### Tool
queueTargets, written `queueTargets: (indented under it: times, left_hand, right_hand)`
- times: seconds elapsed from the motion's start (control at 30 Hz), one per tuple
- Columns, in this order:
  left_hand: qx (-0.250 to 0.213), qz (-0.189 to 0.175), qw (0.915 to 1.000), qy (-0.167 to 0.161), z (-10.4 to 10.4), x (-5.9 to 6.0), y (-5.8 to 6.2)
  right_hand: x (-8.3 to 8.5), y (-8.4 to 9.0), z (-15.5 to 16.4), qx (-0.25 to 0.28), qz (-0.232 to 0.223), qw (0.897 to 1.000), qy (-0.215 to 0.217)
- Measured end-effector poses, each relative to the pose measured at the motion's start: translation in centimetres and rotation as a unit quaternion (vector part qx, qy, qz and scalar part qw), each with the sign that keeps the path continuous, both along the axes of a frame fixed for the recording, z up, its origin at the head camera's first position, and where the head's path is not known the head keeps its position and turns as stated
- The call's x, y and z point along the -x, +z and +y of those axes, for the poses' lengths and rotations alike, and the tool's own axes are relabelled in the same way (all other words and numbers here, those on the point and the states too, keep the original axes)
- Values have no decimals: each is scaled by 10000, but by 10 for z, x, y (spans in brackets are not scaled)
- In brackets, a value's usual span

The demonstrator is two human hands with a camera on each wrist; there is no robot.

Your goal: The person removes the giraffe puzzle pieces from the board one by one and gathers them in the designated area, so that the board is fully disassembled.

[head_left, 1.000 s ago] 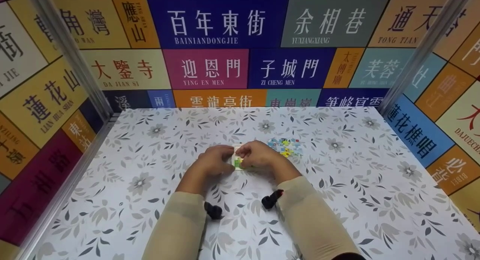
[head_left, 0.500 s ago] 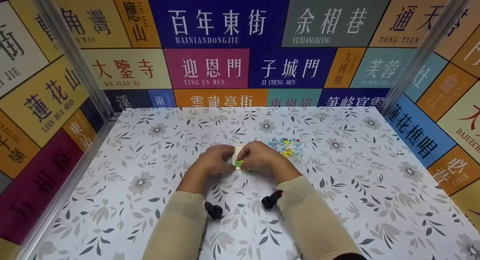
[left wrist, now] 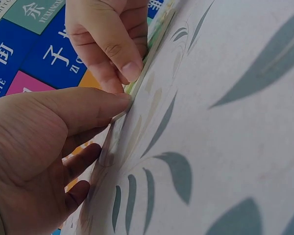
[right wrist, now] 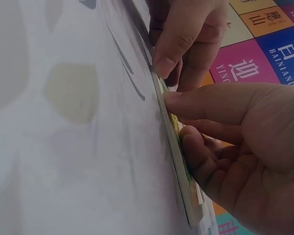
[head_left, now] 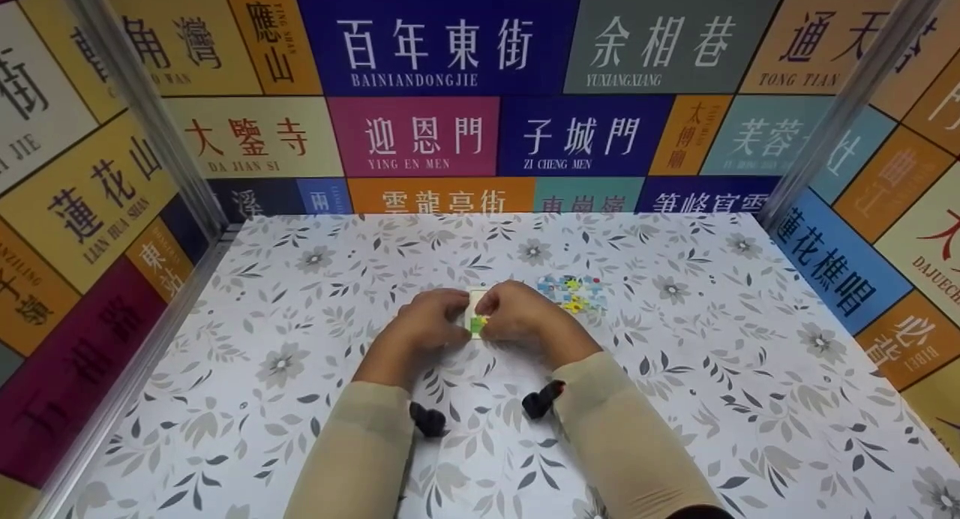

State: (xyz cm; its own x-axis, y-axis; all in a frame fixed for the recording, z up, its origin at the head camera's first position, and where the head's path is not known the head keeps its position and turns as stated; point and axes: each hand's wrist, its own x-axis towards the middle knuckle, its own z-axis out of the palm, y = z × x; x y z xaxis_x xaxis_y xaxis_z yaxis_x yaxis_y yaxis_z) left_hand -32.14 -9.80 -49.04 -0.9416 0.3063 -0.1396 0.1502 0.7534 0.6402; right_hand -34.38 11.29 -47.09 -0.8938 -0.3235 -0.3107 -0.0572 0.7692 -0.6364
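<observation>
A small flat puzzle board (head_left: 475, 300) with a pale edge and a green patch lies on the table between the hands. My left hand (head_left: 431, 320) grips its left side, thumb at the near edge and fingers at the far one. From the right, my right hand (head_left: 517, 313) bends over the board with curled fingers, its fingertips at a small yellow puzzle piece (head_left: 482, 320). The right wrist view shows the board's thin edge (right wrist: 179, 166) with the right thumb (right wrist: 186, 103) against it. Most of the board's right part is hidden under the right hand.
Loose blue and yellow puzzle pieces (head_left: 574, 303) lie in a cluster just right of the right hand. A floral cloth (head_left: 285, 421) covers the table. Colourful sign-printed panels (head_left: 427, 136) stand behind and at both sides, with clear posts (head_left: 832, 91) at the corners.
My right fingertips shift slightly over the board, and the yellow bit beside them moves a little. The left hand and board stay in place.
</observation>
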Motion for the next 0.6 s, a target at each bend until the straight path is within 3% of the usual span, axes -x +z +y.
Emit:
queueTargets:
  times: [0.43, 0.6]
  left_hand:
    - [17, 38, 9999, -110, -1, 1, 0]
    - [-22, -136, 9999, 19, -1, 1, 0]
  right_hand:
    - [-2, -1, 3, 204, 186, 9992, 283]
    - [-2, 0, 3, 110, 370, 9984, 408]
